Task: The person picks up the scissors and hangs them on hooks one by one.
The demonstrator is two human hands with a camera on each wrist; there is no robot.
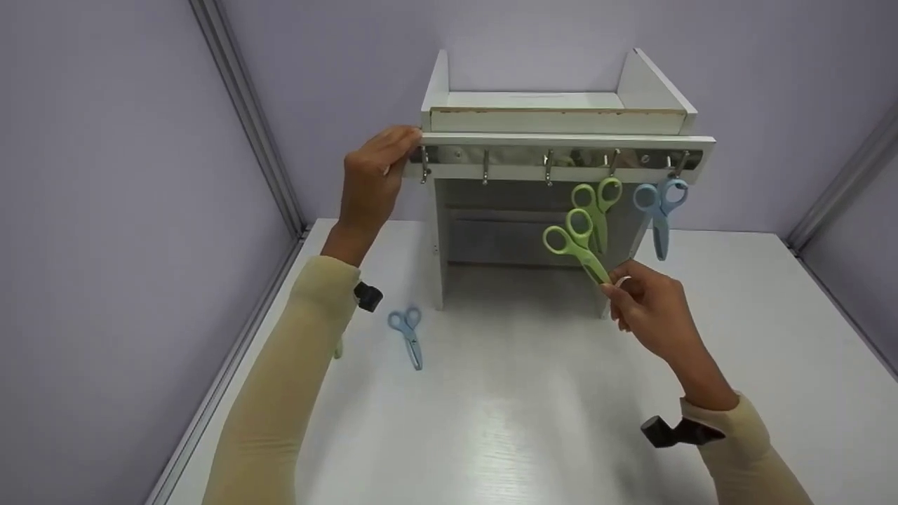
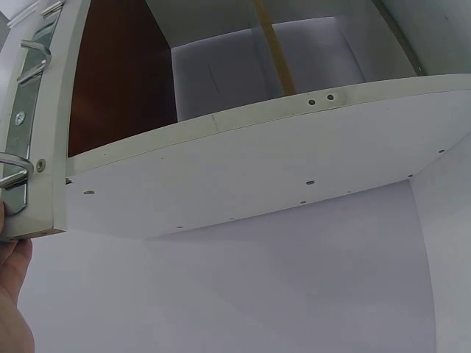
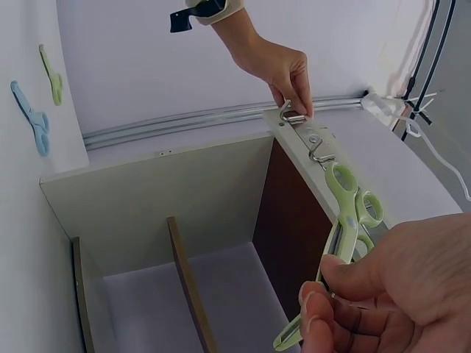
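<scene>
A white shelf unit (image 1: 561, 119) stands on the table with a metal hook rail (image 1: 519, 160) under its front edge. My left hand (image 1: 403, 151) grips the rail's left end, and its fingers (image 3: 294, 99) show there in the right wrist view. My right hand (image 1: 612, 284) pinches the blade tip of green scissors (image 1: 575, 242) and holds them up, handles toward the rail. A second green pair (image 1: 601, 200) hangs from a hook. Blue scissors (image 1: 659, 210) hang from the rightmost hook.
Another blue pair of scissors (image 1: 408, 335) lies on the white table (image 1: 533, 407) left of the unit. A green pair (image 3: 50, 73) lies beside it, mostly hidden by my left forearm in the head view. Lilac walls close in on three sides.
</scene>
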